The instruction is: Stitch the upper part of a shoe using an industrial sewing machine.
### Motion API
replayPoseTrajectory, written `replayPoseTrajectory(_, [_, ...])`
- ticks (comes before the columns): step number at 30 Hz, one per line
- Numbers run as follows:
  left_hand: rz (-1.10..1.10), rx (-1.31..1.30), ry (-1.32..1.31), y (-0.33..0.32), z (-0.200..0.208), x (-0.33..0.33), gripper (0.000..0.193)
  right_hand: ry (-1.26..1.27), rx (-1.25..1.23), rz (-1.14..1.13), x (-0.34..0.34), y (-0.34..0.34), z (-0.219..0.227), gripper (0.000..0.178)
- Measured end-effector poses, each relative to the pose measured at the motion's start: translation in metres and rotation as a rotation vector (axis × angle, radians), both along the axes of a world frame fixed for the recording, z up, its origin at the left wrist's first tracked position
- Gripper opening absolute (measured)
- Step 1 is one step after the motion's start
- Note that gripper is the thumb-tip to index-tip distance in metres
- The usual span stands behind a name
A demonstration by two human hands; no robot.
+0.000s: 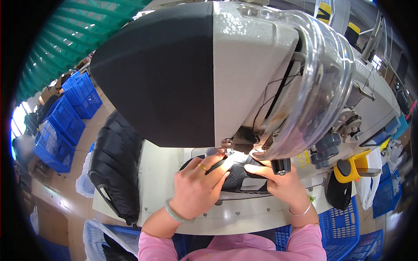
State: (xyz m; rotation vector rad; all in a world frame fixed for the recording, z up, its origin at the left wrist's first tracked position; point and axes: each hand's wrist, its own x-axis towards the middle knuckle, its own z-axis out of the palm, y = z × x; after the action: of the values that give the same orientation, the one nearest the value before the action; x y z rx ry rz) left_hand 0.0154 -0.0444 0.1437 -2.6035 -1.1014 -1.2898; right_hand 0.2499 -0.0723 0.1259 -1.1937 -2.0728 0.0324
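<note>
A black textured shoe upper (234, 177) with a pale grey patch lies on the bed of the sewing machine (257, 65), under the lit needle area. My left hand (196, 187), with a ring and a jade-coloured bangle, presses on its left part, fingers stretched and apart. The fingertips are close to the presser foot (228, 150). On the right part rests my right hand (285, 182), wearing a thin bangle. Its thumb lies stretched along the upper, while the clear guard and a dark knob partly cover the other fingers.
A stack of black shoe uppers (116, 165) lies along the table's left edge. Another black piece (338, 191) hangs at the right, below a yellow holder (352, 167). Blue crates (63, 126) stand on the floor at left; another blue crate (344, 226) is at lower right.
</note>
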Motion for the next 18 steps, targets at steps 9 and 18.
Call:
replayPoseTrajectory(9, [0.008,0.041,0.04,0.001,-0.001,-0.002,0.021,-0.092,0.076,0.081,0.0,0.003,0.003,0.058])
replayPoseTrajectory(18, [-0.21,-0.243,-0.174,0.008,0.003,-0.016,0.028,-0.29,0.109,0.062,0.001,0.0,0.011,0.063])
